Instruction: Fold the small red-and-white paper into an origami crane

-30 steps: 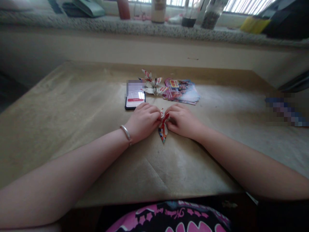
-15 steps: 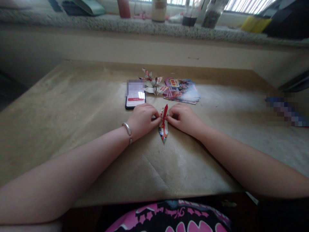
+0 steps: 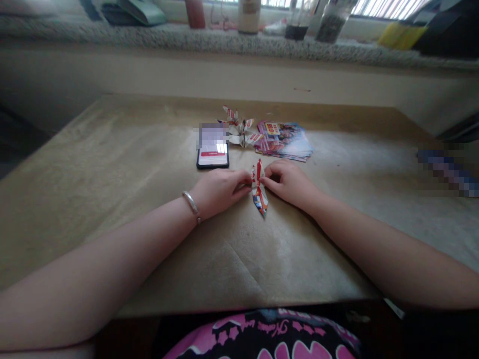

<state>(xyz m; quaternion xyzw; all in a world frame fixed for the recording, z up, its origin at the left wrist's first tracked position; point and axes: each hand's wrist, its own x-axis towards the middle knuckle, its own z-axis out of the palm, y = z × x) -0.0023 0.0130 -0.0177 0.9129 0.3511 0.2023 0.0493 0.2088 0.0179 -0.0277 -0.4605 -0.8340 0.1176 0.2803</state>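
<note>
A narrow folded paper piece (image 3: 260,192), printed in red, white and blue, lies between my two hands on the brown paper-covered table (image 3: 112,164). My left hand (image 3: 220,190), with a silver bracelet on its wrist, pinches the piece from the left. From the right, my right hand (image 3: 291,182) pinches it with curled fingers. One pointed flap stands up between the fingertips and the lower tip points toward me.
A phone (image 3: 212,153) with a lit screen lies just beyond my left hand. Finished folded paper shapes (image 3: 241,130) and a stack of printed leaflets (image 3: 286,140) sit behind. Jars and bottles stand on the stone ledge (image 3: 224,42) at the back.
A flap of the paper piece has been lifted upright between my fingertips. The piece's lower tip has swung slightly to the right, and both hands have shifted a little.
</note>
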